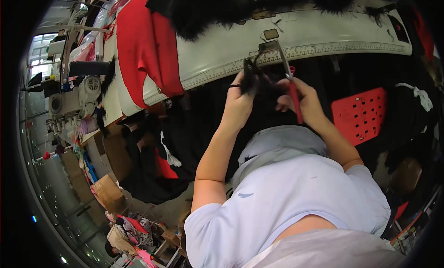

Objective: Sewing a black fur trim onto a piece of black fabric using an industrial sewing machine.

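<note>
My left hand is closed on a tuft of black furry material, held just in front of the table's near edge. In my right hand is a pair of scissors with red handles. Its metal blades point up and away over the table, apart from the fur. Some fingers of the right hand are bent below the handles, and dark strands hang between the two hands. Beyond them on the pale table, a small metal plate is set near the printed ruler strip.
Red fabric drapes over the table's left part. Black fur lies along the far side. A perforated red plastic panel stands at right. Machinery with a grey motor, a cardboard box and another person are at left.
</note>
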`<state>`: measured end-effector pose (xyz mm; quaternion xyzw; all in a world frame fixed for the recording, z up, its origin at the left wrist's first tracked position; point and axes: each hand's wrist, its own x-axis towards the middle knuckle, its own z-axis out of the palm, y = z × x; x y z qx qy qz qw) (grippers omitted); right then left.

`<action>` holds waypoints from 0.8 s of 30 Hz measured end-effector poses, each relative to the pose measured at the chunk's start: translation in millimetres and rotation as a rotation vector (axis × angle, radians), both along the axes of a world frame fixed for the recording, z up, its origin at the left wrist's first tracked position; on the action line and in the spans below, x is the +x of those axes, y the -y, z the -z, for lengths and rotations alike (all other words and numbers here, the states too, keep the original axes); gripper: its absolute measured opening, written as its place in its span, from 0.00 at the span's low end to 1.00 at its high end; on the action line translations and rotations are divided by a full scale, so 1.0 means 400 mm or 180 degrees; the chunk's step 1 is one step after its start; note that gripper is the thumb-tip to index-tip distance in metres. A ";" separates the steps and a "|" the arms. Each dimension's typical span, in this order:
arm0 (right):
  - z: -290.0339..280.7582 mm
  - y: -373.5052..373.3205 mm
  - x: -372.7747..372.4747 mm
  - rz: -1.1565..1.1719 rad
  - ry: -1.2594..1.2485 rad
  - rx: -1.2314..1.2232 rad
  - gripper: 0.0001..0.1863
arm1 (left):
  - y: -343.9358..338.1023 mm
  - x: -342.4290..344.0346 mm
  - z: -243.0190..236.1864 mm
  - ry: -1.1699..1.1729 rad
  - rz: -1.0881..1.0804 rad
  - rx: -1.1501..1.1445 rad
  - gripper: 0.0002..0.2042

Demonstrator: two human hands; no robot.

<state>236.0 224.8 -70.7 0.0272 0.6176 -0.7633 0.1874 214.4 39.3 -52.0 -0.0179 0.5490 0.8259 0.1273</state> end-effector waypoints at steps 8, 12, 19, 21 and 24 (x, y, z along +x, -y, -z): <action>-0.038 -0.119 -0.020 -0.0455 -0.1376 0.1856 0.24 | 0.041 -0.029 -0.035 0.0245 0.0066 -0.0213 0.07; -0.063 -0.123 -0.042 -0.0613 -0.1496 0.2282 0.24 | 0.063 -0.031 -0.036 0.0007 0.0276 -0.0293 0.07; -0.082 -0.114 -0.063 -0.0904 -0.1608 0.2547 0.28 | 0.096 -0.034 -0.028 -0.0187 0.0527 -0.0786 0.07; -0.081 -0.113 -0.064 -0.0899 -0.1668 0.2560 0.28 | 0.099 -0.034 -0.027 -0.0199 0.0682 -0.0789 0.08; -0.072 -0.113 -0.061 -0.0843 -0.1741 0.2602 0.27 | 0.095 -0.033 -0.032 -0.0212 0.0627 -0.0900 0.10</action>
